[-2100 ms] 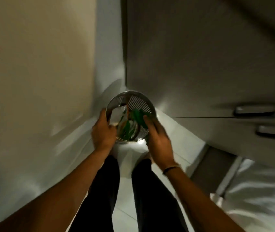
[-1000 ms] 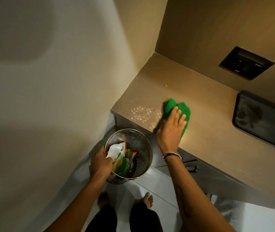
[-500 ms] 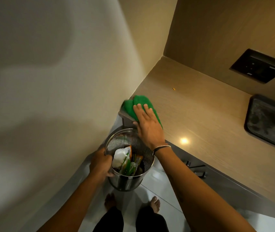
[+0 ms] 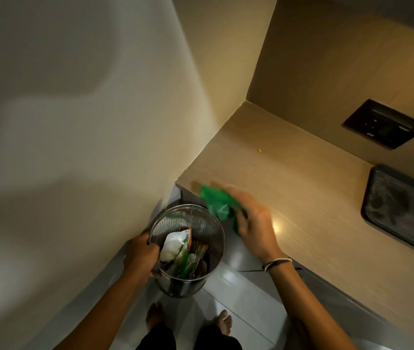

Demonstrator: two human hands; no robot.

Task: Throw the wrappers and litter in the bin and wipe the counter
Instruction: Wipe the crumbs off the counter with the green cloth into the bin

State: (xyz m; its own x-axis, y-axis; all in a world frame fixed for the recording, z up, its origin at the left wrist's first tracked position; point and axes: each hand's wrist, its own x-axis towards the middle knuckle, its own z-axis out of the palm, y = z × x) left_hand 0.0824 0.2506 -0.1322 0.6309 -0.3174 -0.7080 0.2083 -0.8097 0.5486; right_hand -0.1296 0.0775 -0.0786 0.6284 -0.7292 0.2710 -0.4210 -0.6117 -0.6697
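1. Gripping the bin (image 4: 202,279) by its near-left rim, the left hand (image 4: 139,257) is curled shut on the metal edge and holds the bin up off the floor, just below the counter's corner.
2. Inside the bin, right beside that grip, lie the wrappers (image 4: 179,251): a white one with an orange edge on top, green ones under it.
3. Up and to the right of the bin, the right hand (image 4: 254,223) is blurred; its fingers are bent around a green cloth (image 4: 217,204), though how tightly they close cannot be told.
4. The cloth hangs off the counter's front edge, its lower part just over the bin's far rim.
5. Beyond the right hand spreads the counter (image 4: 302,188), with a light spot shining just beside the hand.
6. Farther back from the cloth sits one small yellow crumb (image 4: 259,149).
7. Well right of the grip lies a dark tray (image 4: 403,208), with a black panel (image 4: 385,126) on the wall behind it.
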